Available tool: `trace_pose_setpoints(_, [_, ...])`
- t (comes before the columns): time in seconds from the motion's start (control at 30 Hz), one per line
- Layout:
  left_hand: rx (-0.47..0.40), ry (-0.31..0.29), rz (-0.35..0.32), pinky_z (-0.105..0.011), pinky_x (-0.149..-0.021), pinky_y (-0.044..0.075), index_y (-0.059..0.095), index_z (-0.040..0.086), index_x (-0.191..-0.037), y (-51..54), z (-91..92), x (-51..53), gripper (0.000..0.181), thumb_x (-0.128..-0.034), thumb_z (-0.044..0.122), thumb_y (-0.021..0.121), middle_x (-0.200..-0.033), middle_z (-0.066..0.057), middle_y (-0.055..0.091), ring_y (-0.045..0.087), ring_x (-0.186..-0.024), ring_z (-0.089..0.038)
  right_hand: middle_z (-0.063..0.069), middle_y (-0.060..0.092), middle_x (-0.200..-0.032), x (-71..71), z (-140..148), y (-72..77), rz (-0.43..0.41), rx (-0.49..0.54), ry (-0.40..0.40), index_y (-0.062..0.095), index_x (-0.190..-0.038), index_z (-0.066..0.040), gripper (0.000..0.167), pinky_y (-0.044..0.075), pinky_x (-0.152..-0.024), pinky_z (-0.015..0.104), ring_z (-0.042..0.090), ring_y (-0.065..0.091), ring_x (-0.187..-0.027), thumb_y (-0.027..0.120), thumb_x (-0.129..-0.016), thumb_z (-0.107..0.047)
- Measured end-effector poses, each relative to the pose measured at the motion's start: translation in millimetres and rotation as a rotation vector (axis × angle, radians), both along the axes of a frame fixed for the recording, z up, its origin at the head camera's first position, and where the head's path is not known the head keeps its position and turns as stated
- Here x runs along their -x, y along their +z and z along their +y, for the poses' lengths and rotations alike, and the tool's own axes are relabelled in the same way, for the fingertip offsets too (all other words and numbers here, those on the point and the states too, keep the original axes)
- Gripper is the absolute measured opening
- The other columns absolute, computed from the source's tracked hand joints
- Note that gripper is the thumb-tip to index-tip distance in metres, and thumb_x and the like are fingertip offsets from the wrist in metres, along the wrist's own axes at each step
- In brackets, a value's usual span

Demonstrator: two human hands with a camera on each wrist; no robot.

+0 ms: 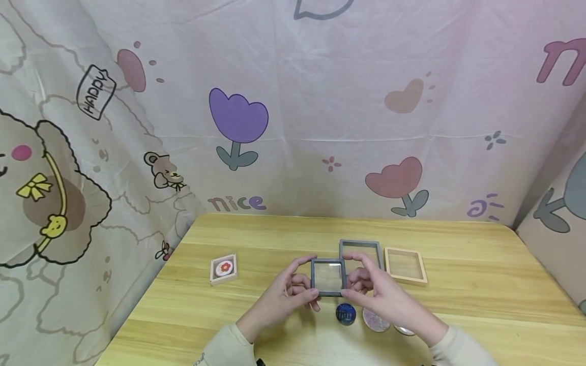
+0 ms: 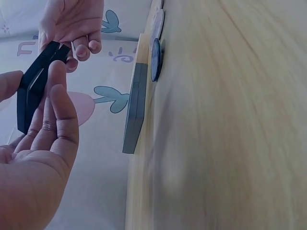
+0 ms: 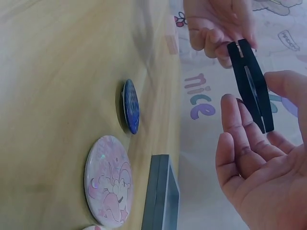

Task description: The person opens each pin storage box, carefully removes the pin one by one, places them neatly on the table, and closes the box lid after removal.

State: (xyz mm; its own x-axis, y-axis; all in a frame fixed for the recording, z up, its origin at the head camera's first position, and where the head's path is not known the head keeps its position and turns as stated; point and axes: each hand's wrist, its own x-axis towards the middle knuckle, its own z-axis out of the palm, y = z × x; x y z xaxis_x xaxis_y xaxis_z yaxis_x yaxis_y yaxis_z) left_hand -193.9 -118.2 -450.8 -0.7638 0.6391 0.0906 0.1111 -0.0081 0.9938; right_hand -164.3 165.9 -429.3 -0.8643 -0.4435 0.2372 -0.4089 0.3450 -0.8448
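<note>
My left hand (image 1: 278, 300) and right hand (image 1: 389, 295) hold a small black square display frame (image 1: 328, 293) by its two sides, above the table. Thumbs and fingertips pinch its edges, and clear film spans its middle. Seen edge-on in the right wrist view, the black frame (image 3: 252, 86) has two halves with a narrow gap between them. Below it on the table lies a round dark blue badge (image 1: 345, 314). Beside that is a pink badge (image 3: 109, 184) with a cartoon drawing. A third round badge (image 1: 405, 330) is partly hidden by my right hand.
Behind my right hand lie a larger grey frame (image 1: 359, 243) and a pale wooden frame (image 1: 406, 279). At the left of the wooden table (image 1: 169, 310), a small pale frame (image 1: 213, 279) contains a red flower badge (image 1: 225, 268). A printed curtain (image 1: 316, 178) hangs behind the table.
</note>
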Motion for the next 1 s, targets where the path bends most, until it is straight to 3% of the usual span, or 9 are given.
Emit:
trace_pose_setpoints(0.27, [-0.001, -0.014, 0.021, -0.047, -0.087, 0.067, 0.03, 0.026, -0.168, -0.5, -0.3, 0.9, 0.075, -0.1051, 0.013, 0.069, -0.098, -0.005, 0.068, 0.078, -0.083, -0.012, -0.003, 0.074, -0.099, -0.2, -0.9, 0.1, -0.029, 0.01, 0.008, 0.039, -0.155, -0.012, 0.067, 0.059, -0.078, 0.025, 0.006, 0.07, -0.085, 0.077, -0.101, -0.025])
trace_pose_setpoints(0.5, [-0.024, -0.018, 0.05, -0.035, -0.084, 0.067, 0.031, 0.021, -0.167, -2.8, -0.1, 2.5, 0.072, -0.1055, 0.009, 0.067, -0.099, -0.015, 0.067, 0.077, -0.082, -0.011, -0.001, 0.073, -0.097, 0.4, -2.5, -0.1, -0.032, 0.017, 0.015, 0.039, -0.155, -0.01, 0.067, 0.061, -0.077, 0.025, 0.005, 0.069, -0.084, 0.077, -0.101, -0.023])
trace_pose_setpoints(0.87, [-0.033, -0.027, 0.039, -0.034, -0.085, 0.067, 0.03, 0.02, -0.168, -1.3, -0.9, 2.0, 0.073, -0.1054, 0.008, 0.067, -0.097, -0.007, 0.067, 0.077, -0.082, -0.011, -0.001, 0.072, -0.096, 1.5, -3.2, -0.9, -0.035, 0.009, 0.018, 0.038, -0.154, -0.011, 0.068, 0.061, -0.078, 0.025, 0.006, 0.069, -0.084, 0.077, -0.1, -0.025])
trace_pose_setpoints(1.0, [-0.03, -0.025, 0.034, -0.034, -0.085, 0.067, 0.03, 0.02, -0.168, -1.0, -1.5, 1.9, 0.073, -0.1053, 0.009, 0.067, -0.098, -0.008, 0.067, 0.077, -0.082, -0.011, 0.005, 0.07, -0.106, 3.5, -3.6, -0.8, -0.017, -0.008, 0.008, 0.04, -0.152, -0.01, 0.07, 0.061, -0.078, 0.026, 0.007, 0.069, -0.09, 0.081, -0.097, -0.026])
